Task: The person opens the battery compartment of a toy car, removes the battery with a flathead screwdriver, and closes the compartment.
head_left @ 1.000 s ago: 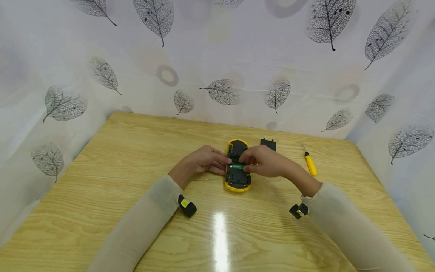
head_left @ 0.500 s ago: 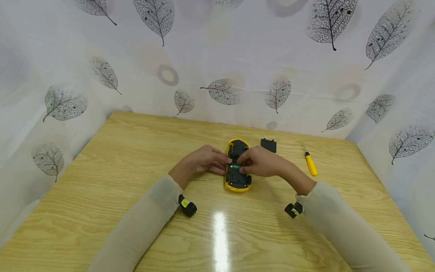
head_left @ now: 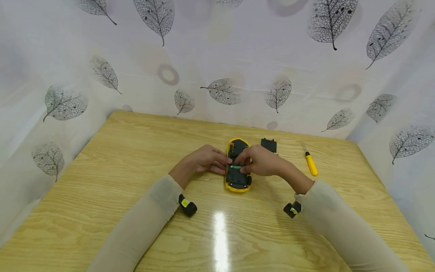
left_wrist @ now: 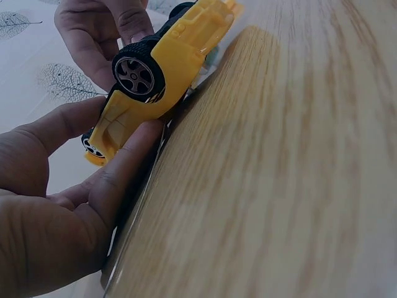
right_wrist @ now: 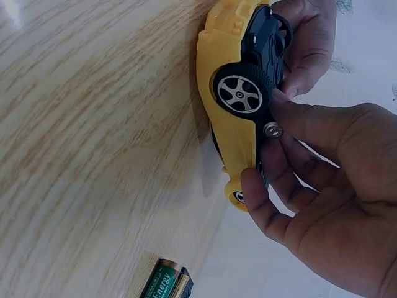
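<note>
A yellow toy car (head_left: 231,185) lies upside down on the table, its black underside facing up. Along its left side, my left hand (head_left: 207,160) grips it, the thumb at the upper edge and the fingers against the yellow body (left_wrist: 127,121). My right hand (head_left: 259,162) reaches over the underside from the right and pinches a green battery (head_left: 235,166) between thumb and fingers, at the middle of the chassis. In the right wrist view the battery's round metal end (right_wrist: 272,130) shows at the car's edge; the rest of it is hidden there.
Behind my right hand lies a black cover plate (head_left: 269,145). A yellow-handled screwdriver (head_left: 310,164) is farther right. Another green battery (right_wrist: 162,280) rests on the table in the right wrist view. A wooden table (head_left: 153,139) meets a leaf-print cloth (head_left: 217,49) at the back.
My right hand has shifted slightly left over the chassis, its fingers closer around the battery. More of the black cover plate shows behind it. The left hand and the car hold still.
</note>
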{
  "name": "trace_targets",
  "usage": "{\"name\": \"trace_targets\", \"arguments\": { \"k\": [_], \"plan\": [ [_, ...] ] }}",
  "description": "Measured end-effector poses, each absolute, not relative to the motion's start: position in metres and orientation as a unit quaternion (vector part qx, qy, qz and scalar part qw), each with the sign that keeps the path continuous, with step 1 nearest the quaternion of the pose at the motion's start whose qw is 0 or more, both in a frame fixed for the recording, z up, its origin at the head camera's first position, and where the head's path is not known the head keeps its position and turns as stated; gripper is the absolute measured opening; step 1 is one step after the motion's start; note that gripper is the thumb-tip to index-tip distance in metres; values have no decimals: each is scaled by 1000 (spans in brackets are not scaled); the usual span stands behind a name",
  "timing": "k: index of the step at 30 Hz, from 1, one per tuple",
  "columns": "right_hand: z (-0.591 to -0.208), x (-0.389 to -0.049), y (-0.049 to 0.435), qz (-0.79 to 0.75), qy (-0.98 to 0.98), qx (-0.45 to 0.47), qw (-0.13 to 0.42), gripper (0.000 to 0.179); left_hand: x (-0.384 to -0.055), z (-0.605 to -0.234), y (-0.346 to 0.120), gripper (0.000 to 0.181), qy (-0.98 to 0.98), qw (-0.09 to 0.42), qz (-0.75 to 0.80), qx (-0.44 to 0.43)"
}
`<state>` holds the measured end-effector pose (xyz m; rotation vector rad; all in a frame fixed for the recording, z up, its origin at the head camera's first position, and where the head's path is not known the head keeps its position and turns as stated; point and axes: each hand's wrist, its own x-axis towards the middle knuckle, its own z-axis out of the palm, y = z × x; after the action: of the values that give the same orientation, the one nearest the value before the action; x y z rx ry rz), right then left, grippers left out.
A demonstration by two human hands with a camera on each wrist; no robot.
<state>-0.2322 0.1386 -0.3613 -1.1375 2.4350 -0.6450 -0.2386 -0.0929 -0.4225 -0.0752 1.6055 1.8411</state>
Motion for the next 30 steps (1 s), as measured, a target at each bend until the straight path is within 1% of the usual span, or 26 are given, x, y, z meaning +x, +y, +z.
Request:
{"name": "trace_targets", "arguments": {
  "k": [11, 18, 25, 30],
  "plan": [
    [-358, -232, 145, -213, 866, -416, 174, 22, -238, -422, -94, 30, 619, 342, 707, -31],
    [-358, -232, 157, -251, 866, -391, 185, 19, -238, -420, -94, 32, 621, 342, 705, -34],
    [-362, -234, 176, -263, 871, -374, 181, 15, -237, -421, -93, 30, 626, 336, 702, -33],
    [-366, -233, 190, -272, 871, -360, 193, 13, -238, -421, -93, 30, 629, 335, 701, -35]
  ]
}}
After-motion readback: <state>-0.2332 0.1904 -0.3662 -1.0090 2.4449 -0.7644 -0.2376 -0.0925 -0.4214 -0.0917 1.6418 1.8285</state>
